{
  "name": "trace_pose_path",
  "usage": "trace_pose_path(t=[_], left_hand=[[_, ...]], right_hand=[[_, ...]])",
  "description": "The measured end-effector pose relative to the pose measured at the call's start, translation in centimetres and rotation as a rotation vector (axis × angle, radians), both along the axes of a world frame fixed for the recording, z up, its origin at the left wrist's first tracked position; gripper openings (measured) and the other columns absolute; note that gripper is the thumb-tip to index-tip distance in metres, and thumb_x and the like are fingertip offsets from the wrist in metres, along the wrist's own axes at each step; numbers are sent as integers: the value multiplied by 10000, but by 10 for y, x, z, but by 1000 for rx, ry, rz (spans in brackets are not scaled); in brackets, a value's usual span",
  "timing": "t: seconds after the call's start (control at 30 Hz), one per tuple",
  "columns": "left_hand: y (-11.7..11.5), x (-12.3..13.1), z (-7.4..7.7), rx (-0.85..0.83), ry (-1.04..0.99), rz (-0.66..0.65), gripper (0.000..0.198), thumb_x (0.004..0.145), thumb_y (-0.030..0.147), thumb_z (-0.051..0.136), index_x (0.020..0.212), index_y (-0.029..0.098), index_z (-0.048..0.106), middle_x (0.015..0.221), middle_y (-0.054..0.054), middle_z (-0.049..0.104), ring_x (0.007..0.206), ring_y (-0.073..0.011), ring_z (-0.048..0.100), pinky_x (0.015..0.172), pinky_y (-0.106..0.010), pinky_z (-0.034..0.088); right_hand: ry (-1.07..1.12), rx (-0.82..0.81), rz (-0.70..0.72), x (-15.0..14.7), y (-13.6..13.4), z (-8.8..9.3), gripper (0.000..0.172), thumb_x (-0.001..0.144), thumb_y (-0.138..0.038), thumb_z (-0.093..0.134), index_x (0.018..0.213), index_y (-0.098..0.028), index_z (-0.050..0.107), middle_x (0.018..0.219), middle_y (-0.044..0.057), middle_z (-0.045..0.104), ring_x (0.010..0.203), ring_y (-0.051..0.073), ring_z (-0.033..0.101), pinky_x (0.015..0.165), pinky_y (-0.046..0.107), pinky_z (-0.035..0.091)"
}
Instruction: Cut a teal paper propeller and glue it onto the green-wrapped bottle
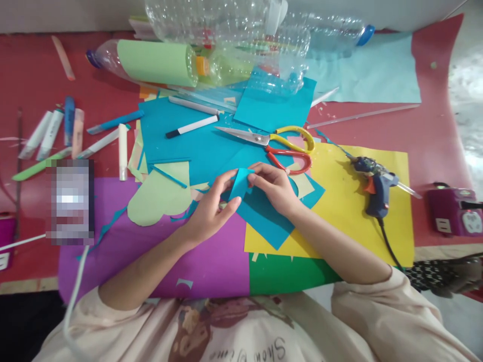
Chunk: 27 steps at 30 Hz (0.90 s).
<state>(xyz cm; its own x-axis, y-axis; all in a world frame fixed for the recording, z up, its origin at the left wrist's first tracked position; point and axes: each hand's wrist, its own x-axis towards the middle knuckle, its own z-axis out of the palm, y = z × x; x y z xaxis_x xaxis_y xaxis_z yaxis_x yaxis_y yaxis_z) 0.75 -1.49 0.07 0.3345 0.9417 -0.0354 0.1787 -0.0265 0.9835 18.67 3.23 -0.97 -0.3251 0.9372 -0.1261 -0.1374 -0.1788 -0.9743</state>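
Observation:
Between my two hands is a small piece of blue paper (239,185), bent or folded at its right end. My left hand (211,206) holds its left side between thumb and fingers. The fingertips of my right hand (274,187) pinch its upper right end. Under my hands lies a larger blue sheet (275,229), overlapping purple and yellow paper. Just beyond my right hand rest scissors (264,141) with one yellow and one red handle loop, their blades spread slightly. A pale green paper heart shape (154,196) lies left of my left hand.
Plastic bottles (226,20) crowd the far edge, one wrapped in green paper (156,63). A glue gun (377,186) with its cord lies on yellow paper (396,226) at right. Several markers (49,130) and a phone (71,201) with a cable are at left. A purple power socket box (455,211) sits far right.

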Motion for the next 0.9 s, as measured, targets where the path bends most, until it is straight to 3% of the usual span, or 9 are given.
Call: trace_pose_path(t=[0.2,0.37,0.57,0.73,0.9], left_hand=[[8,-7,-8,36,21,140,497,924,428,553,1357,211,443,1170,-103,673,1044,-195,666,908,-329,555],[9,-8,-10,44,18,100,417,925,418,559,1296,234,512,1199,-89,688,1023,-186,681,875,-307,571],[9,-6,-6,16,-6,103,435,909,398,575,1292,218,477,1181,-99,689,1051,-199,675,893,-322,566],[10,-4,-6,-3,-15,156,293,866,370,621,1072,214,483,1039,-61,691,937,-169,688,860,-313,557],[10,-3,-3,40,162,40,138,882,339,566,910,204,551,888,-35,695,842,-168,670,776,-285,531]], right_hand=[[25,-44,-54,-1,4,-4,423,673,-588,776,691,-204,600,662,-26,587,595,102,560,590,250,494],[-2,-26,-44,-2,2,-2,446,674,-615,761,696,-209,579,637,-33,574,575,104,558,578,260,495],[-32,-31,-50,-3,2,2,481,618,-608,800,683,-208,543,596,-60,528,529,86,527,514,238,475],[-13,-67,-54,-5,-1,4,489,624,-604,798,664,-217,501,482,-89,511,412,78,510,414,216,448],[40,-71,-64,-4,0,2,486,652,-602,780,676,-218,483,486,-90,526,397,81,543,396,208,461]])
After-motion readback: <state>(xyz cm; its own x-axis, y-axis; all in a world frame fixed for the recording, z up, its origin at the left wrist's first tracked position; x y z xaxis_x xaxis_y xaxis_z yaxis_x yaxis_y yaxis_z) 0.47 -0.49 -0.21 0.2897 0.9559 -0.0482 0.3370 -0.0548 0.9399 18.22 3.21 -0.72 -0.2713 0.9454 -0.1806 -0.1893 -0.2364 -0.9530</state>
